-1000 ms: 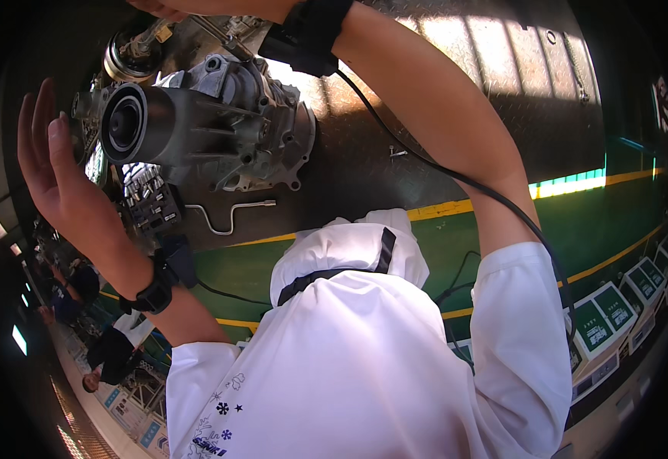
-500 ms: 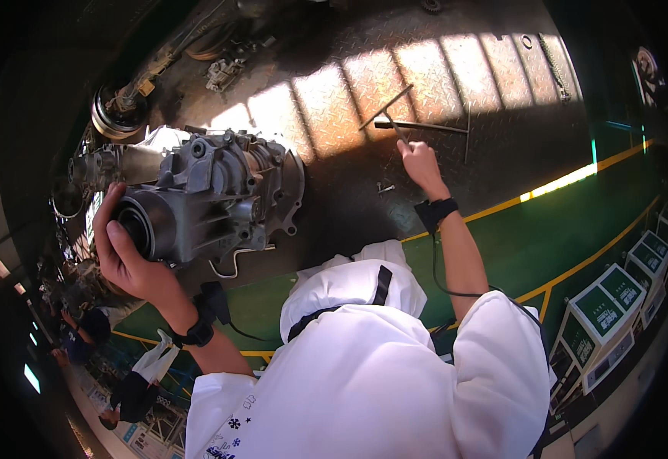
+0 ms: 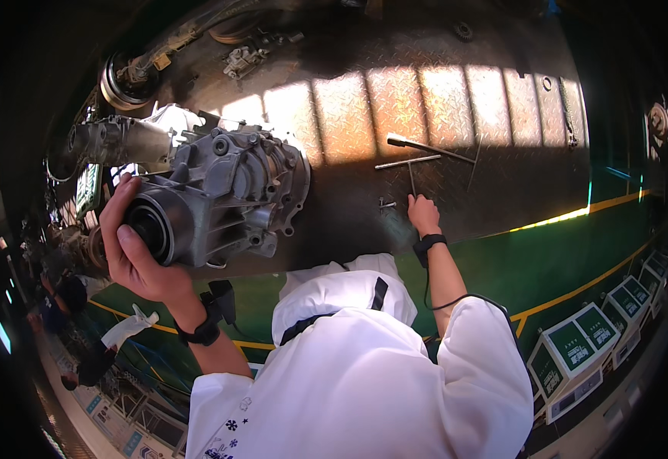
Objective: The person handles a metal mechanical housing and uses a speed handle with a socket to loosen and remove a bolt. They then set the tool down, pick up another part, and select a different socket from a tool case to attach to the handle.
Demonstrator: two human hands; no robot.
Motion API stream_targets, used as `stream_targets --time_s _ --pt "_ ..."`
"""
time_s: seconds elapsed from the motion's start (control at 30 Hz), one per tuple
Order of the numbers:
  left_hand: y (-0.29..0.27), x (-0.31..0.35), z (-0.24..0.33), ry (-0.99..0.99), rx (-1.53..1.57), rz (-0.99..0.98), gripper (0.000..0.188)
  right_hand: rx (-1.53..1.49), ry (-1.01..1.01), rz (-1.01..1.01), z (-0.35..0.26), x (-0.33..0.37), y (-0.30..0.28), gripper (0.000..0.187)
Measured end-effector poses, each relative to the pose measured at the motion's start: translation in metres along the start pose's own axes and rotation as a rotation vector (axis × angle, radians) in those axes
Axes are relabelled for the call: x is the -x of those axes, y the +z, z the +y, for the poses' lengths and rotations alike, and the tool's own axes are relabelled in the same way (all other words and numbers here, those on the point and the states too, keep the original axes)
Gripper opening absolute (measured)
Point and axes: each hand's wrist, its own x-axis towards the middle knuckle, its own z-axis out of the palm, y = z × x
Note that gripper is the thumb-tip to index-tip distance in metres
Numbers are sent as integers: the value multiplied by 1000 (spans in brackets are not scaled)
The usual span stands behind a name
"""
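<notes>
A grey metal gearbox [image 3: 230,172] with a ribbed, bolted housing rests on the dark steel bench at the left. My left hand [image 3: 141,256] curls round the rim of its open round end, fingers over the outer side and thumb across the front. Closed fingers of my right hand [image 3: 425,216] grip the shaft end of a T-handle wrench [image 3: 408,163], whose crossbar points away from me. Just beyond that crossbar lies a second T-handle wrench [image 3: 435,148] with a dark socket. Small bolts [image 3: 386,203] sit left of my right hand.
The bench top [image 3: 341,203] is textured steel plate, partly sunlit. Shaft and drum parts [image 3: 126,80] stand at its far left, with a small gear [image 3: 463,30] and a ring [image 3: 547,83] farther back. Green-and-white cabinets [image 3: 578,348] stand behind right. People are at lower left.
My right hand has drawn the T-handle wrench nearer to me, and its crossbar has swung from slanted to almost level. My left hand stays on the gearbox. The whole view has shifted slightly.
</notes>
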Motion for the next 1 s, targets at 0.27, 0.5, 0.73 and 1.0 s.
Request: stream_targets --time_s 0.27,0.5,0.73,1.0 --pt "-1 -2 -2 60 19 22 41 36 -85 606 7 -76 -67 25" --pt "-2 -1 -6 91 32 35 39 879 -671 432 54 -139 -92 11" --pt "-3 -3 -7 104 50 12 41 584 -670 265 37 -104 -162 16" --pt "-1 -4 -12 157 105 55 37 122 -1031 622 -111 60 -290 30"
